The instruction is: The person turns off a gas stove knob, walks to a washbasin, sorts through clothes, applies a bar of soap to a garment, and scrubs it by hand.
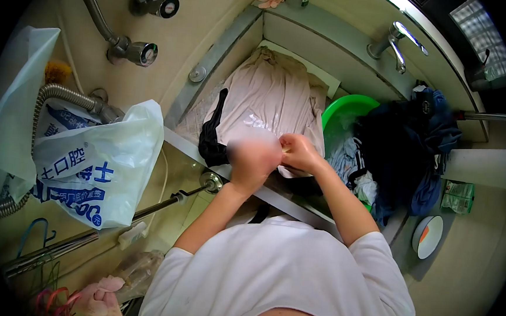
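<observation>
Wet beige cloth (275, 95) is spread over a washboard in the sink, with shiny suds near its middle. My left hand (254, 161) is over the cloth's near edge, partly blurred, its fingers bent inward. Against it, my right hand (298, 153) has its fingers closed in a pinch. Something small and pale shows between the two hands; I cannot make out what it is. A black strip of cloth (212, 133) lies along the left side of the beige cloth.
Right of the sink, a green basin (341, 108) holds clothes, with dark clothes (403, 145) heaped over its side. A faucet (397, 48) is behind. A white bowl (427, 236) and green packet (458, 196) sit at right. Plastic bags (97, 165) hang at left above a metal rail (144, 210).
</observation>
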The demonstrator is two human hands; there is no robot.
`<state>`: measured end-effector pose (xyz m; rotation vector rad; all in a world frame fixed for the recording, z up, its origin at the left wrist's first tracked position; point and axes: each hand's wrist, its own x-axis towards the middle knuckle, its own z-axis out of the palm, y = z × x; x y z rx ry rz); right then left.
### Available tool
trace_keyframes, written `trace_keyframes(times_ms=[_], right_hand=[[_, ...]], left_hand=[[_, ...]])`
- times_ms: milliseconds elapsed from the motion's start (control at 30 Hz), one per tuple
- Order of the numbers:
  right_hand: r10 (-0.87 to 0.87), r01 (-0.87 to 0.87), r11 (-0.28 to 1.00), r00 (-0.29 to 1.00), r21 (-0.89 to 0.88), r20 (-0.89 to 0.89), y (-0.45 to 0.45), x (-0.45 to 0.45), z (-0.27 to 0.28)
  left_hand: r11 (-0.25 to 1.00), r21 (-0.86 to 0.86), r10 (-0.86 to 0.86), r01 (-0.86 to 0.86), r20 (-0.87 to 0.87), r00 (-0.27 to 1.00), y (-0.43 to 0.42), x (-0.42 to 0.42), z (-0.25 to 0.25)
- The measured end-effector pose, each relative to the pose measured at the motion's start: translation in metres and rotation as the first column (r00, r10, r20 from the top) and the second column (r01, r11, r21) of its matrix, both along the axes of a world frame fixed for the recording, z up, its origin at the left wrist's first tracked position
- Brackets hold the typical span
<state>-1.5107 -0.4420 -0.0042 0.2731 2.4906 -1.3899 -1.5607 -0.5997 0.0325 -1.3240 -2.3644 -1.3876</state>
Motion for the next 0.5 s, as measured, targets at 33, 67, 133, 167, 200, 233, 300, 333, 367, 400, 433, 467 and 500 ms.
trace_keyframes(times_ms=[33, 67, 133, 167, 200, 233, 300, 333, 367, 400, 433, 467, 500], right_hand=[[-0.108, 0.298, 0.765, 0.933, -0.572, 0.342, 0.003, 0.001, -0.001], [-0.098, 0.341, 0.594, 0.930, -0.728, 0.355, 0.011, 0.008, 0.001], [-0.078, 0.364, 0.396, 0.928, -0.843, 0.364, 0.013, 0.017, 0.004], [-0.101, 0.160, 0.644, 0.987, -0.748, 0.124, 0.010, 0.020, 0.005], [-0.053, -0.021, 0.838, 0.992, -0.546, -0.118, 0.006, 0.023, 0.006], [-0.098, -0.036, 0.891, 0.958, -0.453, -0.269, -0.007, 0.022, 0.023], [-0.139, 0.061, 0.961, 0.949, -0.269, -0.283, -0.013, 0.017, 0.038], [-0.141, 0.061, 0.961, 0.948, -0.269, -0.286, -0.010, 0.016, 0.037], [-0.300, 0.219, 0.932, 0.913, -0.290, -0.276, -0.004, 0.016, 0.035], [-0.452, 0.369, 0.876, 0.853, -0.311, -0.260, 0.003, 0.016, 0.033], [-0.481, 0.424, 0.874, 0.823, -0.235, -0.302, 0.011, 0.017, 0.038], [-0.499, 0.426, 0.863, 0.804, -0.272, -0.324, 0.015, 0.019, 0.042], [-0.520, 0.429, 0.849, 0.781, -0.308, -0.346, 0.015, 0.021, 0.046]], left_hand=[[0.999, 0.039, 0.032, -0.033, 0.030, 0.999, 0.002, -0.003, 0.001], [0.995, 0.077, 0.064, -0.069, 0.063, 0.996, 0.004, -0.006, 0.003], [0.995, 0.084, 0.048, -0.055, 0.090, 0.995, 0.010, -0.011, 0.011], [0.996, 0.088, 0.025, -0.036, 0.124, 0.992, 0.013, -0.013, 0.014], [0.998, 0.054, 0.018, -0.024, 0.114, 0.993, 0.017, -0.014, 0.008], [0.998, 0.054, 0.017, -0.023, 0.114, 0.993, 0.023, -0.013, 0.009], [0.996, 0.090, -0.037, 0.021, 0.177, 0.984, 0.033, -0.010, 0.015], [0.992, 0.118, 0.038, -0.049, 0.091, 0.995, 0.036, -0.009, 0.023], [0.992, 0.118, 0.038, -0.048, 0.089, 0.995, 0.036, -0.007, 0.028], [0.960, 0.241, 0.123, -0.142, 0.093, 0.988, 0.035, -0.003, 0.032], [0.904, 0.359, 0.207, -0.233, 0.108, 0.972, 0.032, 0.003, 0.034], [0.952, 0.265, 0.130, -0.154, 0.107, 0.986, 0.023, 0.014, 0.026], [0.968, 0.251, -0.051, 0.008, 0.167, 0.985, 0.019, 0.021, 0.015]])
